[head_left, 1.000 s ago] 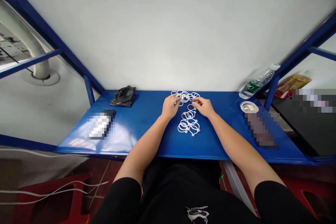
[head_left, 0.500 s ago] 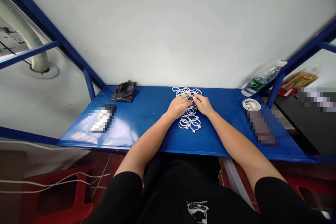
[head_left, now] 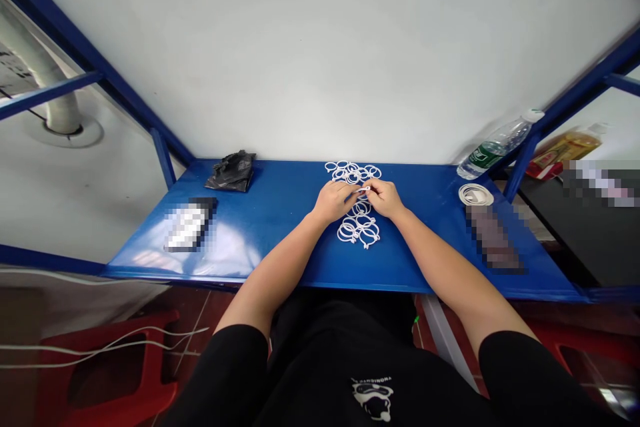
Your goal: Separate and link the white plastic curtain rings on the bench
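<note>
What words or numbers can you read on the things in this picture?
None can be read for sure. The white print on the black shirt is too blurred, and so are the green bottle label and the yellow packet. The dark object and the brownish object are pixelated.

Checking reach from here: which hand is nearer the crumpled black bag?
Left: the left hand sits right of the crumpled black bag. The right hand lies farther right, past the white plastic rings.
</note>
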Demonstrator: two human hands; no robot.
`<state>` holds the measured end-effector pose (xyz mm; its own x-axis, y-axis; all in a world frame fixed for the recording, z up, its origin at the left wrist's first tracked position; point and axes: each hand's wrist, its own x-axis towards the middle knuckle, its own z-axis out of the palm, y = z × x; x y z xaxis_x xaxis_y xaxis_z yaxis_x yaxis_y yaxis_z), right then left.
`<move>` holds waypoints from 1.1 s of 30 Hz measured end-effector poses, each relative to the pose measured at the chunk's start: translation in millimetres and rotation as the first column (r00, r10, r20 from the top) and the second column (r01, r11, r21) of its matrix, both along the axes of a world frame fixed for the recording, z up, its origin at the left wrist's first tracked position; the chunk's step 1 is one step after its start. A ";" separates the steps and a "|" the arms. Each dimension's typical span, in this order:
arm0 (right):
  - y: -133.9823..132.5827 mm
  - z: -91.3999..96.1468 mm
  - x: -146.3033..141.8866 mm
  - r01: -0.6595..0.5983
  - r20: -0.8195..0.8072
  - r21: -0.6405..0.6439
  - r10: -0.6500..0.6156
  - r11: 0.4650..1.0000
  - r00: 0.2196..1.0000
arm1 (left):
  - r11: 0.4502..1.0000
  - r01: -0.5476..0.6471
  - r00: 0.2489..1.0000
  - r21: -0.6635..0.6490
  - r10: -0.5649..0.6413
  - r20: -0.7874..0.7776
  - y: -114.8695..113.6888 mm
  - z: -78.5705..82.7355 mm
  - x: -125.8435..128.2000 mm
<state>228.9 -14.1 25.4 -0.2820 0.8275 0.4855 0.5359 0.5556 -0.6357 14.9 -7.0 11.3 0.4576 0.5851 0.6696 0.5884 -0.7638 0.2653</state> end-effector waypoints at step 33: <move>15.0 -4.8 13.9 0.185 0.167 0.179 -0.215 0.966 0.962 | 0.893 -0.367 0.928 -0.261 0.369 -0.043 24.8 -23.1 -27.9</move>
<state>242.8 0.9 20.6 -0.2150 0.7916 0.5719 0.7454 0.5114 -0.4276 -13.0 17.8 -11.8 0.1710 0.8639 0.4737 0.8114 -0.3962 0.4296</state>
